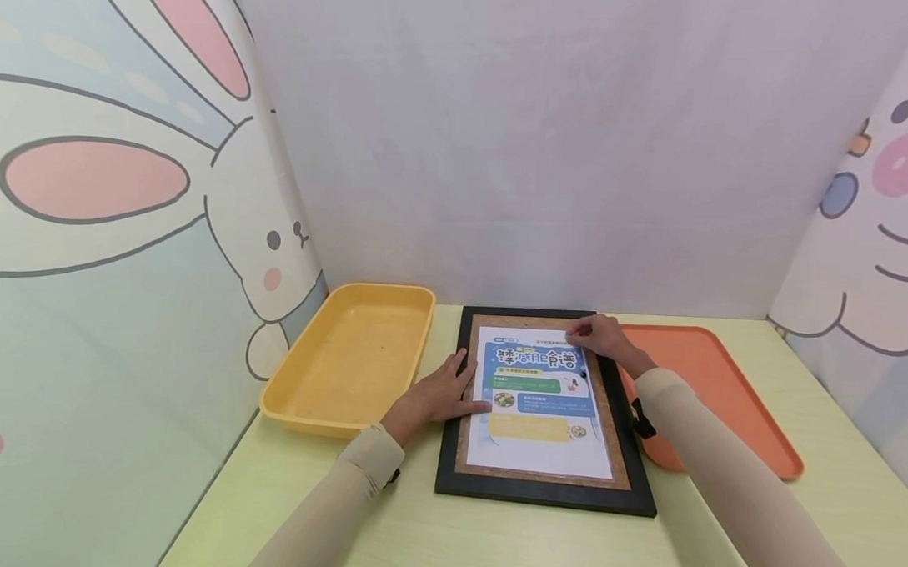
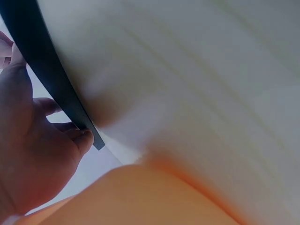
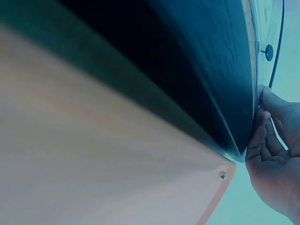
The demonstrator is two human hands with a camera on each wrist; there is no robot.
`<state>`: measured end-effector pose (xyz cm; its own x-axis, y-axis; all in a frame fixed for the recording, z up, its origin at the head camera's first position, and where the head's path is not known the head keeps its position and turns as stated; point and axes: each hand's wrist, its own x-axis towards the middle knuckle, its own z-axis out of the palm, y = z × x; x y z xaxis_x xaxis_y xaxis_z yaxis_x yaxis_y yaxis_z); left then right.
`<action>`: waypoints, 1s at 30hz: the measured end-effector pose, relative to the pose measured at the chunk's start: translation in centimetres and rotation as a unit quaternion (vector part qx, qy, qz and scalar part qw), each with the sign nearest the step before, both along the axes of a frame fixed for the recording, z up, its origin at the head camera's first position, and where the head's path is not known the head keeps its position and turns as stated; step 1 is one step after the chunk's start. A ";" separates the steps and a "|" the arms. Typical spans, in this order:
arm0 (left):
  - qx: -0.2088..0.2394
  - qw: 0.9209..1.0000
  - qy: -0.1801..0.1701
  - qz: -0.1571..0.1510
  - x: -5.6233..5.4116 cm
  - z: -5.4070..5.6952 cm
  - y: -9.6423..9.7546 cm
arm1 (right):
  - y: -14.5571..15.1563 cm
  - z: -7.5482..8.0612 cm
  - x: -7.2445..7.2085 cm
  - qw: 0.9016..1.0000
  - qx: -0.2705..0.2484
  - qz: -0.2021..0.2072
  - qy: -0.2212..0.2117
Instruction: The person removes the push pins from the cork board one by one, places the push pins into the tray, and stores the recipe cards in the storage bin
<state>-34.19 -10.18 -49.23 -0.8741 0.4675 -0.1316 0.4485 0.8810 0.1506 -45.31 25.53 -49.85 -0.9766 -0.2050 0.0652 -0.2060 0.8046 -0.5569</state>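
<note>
A printed poster (image 1: pixel 538 447) with blue, green and yellow blocks lies on a black-framed cork board (image 1: pixel 547 499). My left hand (image 1: pixel 444 392) rests spread across the board's left edge, its thumb reaching onto the sheet. In the left wrist view that hand lies against the black frame (image 2: pixel 51 61). At the poster's upper right corner, my right hand (image 1: pixel 606 338) pinches with thumb and fingers bent together; the corner is hidden under the fingertips. A dark push pin (image 3: pixel 269 52) stands up near the poster's right edge, close to the right fingers.
A yellow tray (image 1: pixel 301 418) sits to the left of the board. On the right, an orange tray (image 1: pixel 720 383) lies partly beneath my right forearm. Behind the table (image 1: pixel 388 536) hangs a pale curtain (image 1: pixel 539 147), with cartoon-printed panels at both sides.
</note>
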 end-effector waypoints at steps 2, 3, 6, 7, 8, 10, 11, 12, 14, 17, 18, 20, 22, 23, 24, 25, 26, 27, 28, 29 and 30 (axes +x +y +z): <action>0.000 1.000 0.001 0.000 0.1 0.0 0.0 | 0.0 0.0 0.0 1.000 -0.003 -0.001 -0.005; 0.000 1.000 0.001 0.001 0.1 0.0 0.0 | 0.0 0.0 0.0 1.000 -0.004 -0.001 -0.007; 0.001 1.000 0.004 0.001 0.1 0.0 0.0 | 0.1 0.0 0.0 1.000 -0.005 0.003 -0.004; 0.000 1.000 0.004 0.002 0.1 0.0 0.0 | 0.1 0.0 0.0 1.000 -0.006 0.004 -0.003; 0.001 1.000 0.003 0.002 0.2 0.1 0.0 | 0.1 0.1 0.0 1.000 -0.006 0.003 -0.002; 0.001 1.000 0.003 0.003 0.2 0.2 0.0 | 0.1 0.1 0.0 1.000 -0.007 0.002 -0.001; 0.002 1.000 0.002 0.003 0.2 0.2 0.0 | 0.1 0.1 0.0 1.000 -0.006 0.003 -0.001; 0.001 1.000 0.002 0.004 0.2 0.2 0.0 | 0.1 0.1 0.0 1.000 -0.006 0.004 -0.001; -0.001 1.000 0.002 0.003 0.2 0.3 0.0 | 0.1 0.1 0.0 1.000 -0.010 0.002 -0.003; -0.002 1.000 0.003 0.002 0.2 0.4 0.0 | 0.1 0.1 0.1 1.000 -0.012 0.005 -0.001; -0.004 1.000 0.003 0.002 0.3 0.5 0.0 | 0.0 0.1 0.1 1.000 -0.015 0.003 -0.002; -0.003 1.000 0.001 0.003 0.4 0.6 0.1 | 0.0 0.2 0.1 1.000 -0.016 0.004 -0.001; -0.006 1.000 -0.001 0.004 0.4 0.6 0.1 | 0.0 0.2 0.2 1.000 -0.018 0.005 0.000; -0.006 1.000 -0.002 0.006 0.4 0.6 0.1 | 0.0 0.2 0.2 1.000 -0.017 0.005 -0.001; -0.007 1.000 -0.003 0.007 0.4 0.6 0.2 | 0.0 0.3 0.3 1.000 -0.018 0.004 -0.002; -0.008 1.000 -0.005 0.008 0.4 0.5 0.2 | 0.0 0.3 0.3 1.000 -0.017 0.004 -0.004; -0.008 1.000 -0.006 0.008 0.4 0.5 0.2 | 0.0 0.3 0.3 1.000 -0.018 0.004 -0.006; -0.009 1.000 -0.007 0.008 0.4 0.5 0.2 | 0.0 0.3 0.3 1.000 -0.019 0.002 -0.008; -0.009 1.000 -0.007 0.008 0.4 0.5 0.2 | 0.0 0.4 0.3 1.000 -0.020 0.000 -0.011; -0.009 1.000 -0.008 0.008 0.4 0.5 0.2 | 0.0 0.4 0.4 1.000 -0.020 0.003 -0.010; -0.010 1.000 -0.007 0.008 0.4 0.5 0.2 | 0.1 0.4 0.4 1.000 -0.021 0.003 -0.010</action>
<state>-33.78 -9.93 -48.71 -0.8791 0.4512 -0.1534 0.4326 0.8906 0.1403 -44.94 25.63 -49.41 -0.9765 -0.2086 0.0535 -0.1990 0.7793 -0.5942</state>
